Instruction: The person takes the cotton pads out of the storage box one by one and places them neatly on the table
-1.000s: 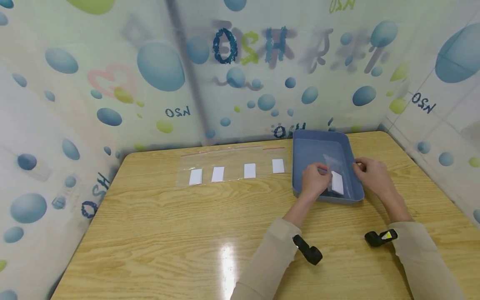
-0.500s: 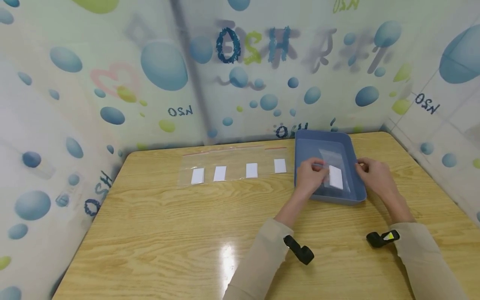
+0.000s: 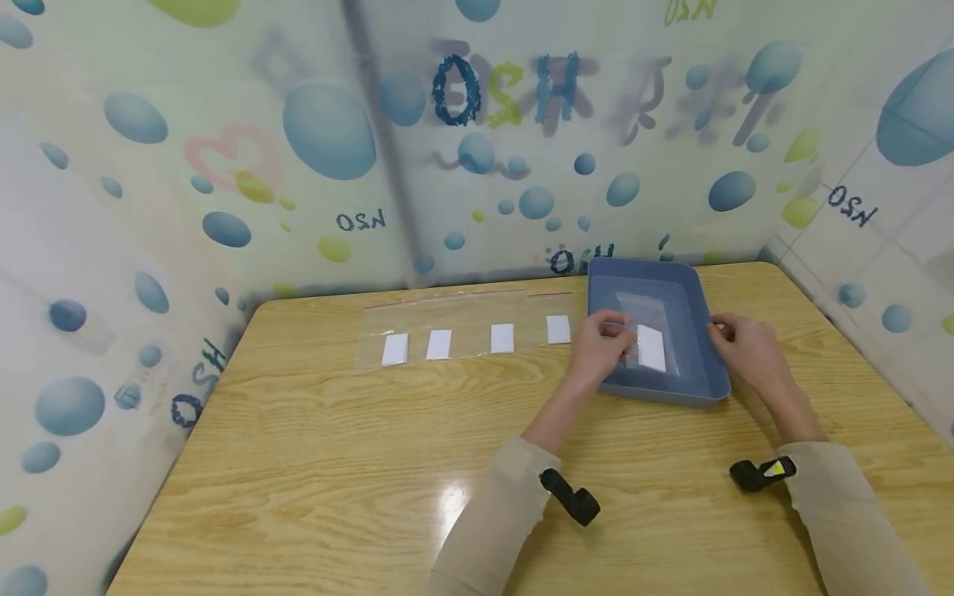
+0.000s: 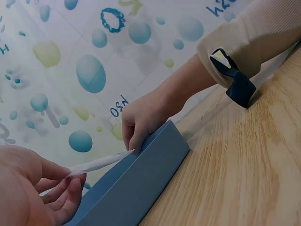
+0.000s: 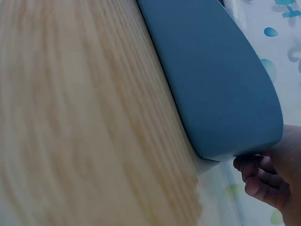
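Observation:
In the head view my left hand [image 3: 596,348] pinches the left edge of a clear zip bag [image 3: 650,308] with a white rectangular block [image 3: 652,348] inside. The bag is over the blue-grey tray [image 3: 663,398] at the table's right side. From the left wrist, the bag [image 4: 101,163] shows nearly edge-on between thumb and fingers, above the tray's rim. My right hand [image 3: 749,343] grips the tray's right wall, thumb and fingers on the rim. The right wrist view has those fingers [image 5: 263,181] at the tray's outer wall [image 5: 216,84].
Left of the tray, several clear zip bags [image 3: 462,310] lie in an overlapping row near the table's back edge, each with a white block such as the leftmost block [image 3: 395,349]. A patterned curtain [image 3: 328,207] hangs behind the wooden table [image 3: 320,463].
My left hand has drawn the bag with its white block leftward over the tray. The right hand stays on the tray's right rim, and the row of bags lies as before.

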Demonstrator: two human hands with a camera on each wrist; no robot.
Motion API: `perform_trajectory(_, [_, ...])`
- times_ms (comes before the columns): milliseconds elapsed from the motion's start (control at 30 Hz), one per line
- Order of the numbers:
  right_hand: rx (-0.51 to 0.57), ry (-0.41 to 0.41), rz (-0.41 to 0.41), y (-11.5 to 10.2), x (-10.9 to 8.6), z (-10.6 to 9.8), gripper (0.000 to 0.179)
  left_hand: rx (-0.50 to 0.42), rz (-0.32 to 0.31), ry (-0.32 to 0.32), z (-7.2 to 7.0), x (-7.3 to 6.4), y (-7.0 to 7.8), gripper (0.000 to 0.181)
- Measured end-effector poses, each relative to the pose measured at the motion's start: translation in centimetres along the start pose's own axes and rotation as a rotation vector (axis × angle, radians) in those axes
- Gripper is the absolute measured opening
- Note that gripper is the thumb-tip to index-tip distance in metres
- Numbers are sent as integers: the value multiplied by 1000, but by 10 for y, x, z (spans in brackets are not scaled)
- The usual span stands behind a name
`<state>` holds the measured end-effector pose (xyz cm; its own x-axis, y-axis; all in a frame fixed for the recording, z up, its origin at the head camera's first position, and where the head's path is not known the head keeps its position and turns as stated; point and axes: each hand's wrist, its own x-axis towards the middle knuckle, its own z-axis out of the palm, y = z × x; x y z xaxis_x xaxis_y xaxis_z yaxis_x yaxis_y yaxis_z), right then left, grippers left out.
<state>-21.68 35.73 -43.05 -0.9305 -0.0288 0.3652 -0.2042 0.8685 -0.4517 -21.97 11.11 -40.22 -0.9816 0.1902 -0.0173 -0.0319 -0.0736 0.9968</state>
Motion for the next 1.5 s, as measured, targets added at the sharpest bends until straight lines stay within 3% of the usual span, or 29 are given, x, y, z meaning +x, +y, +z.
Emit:
perform_trajectory(667, [-24, 36, -15, 8, -1, -6, 24, 74, 46, -1, -44, -3, -3, 16])
perform_trajectory(1500, [-13, 3, 8, 7, -1, -4, 28, 74, 45, 10, -90, -24, -7, 17])
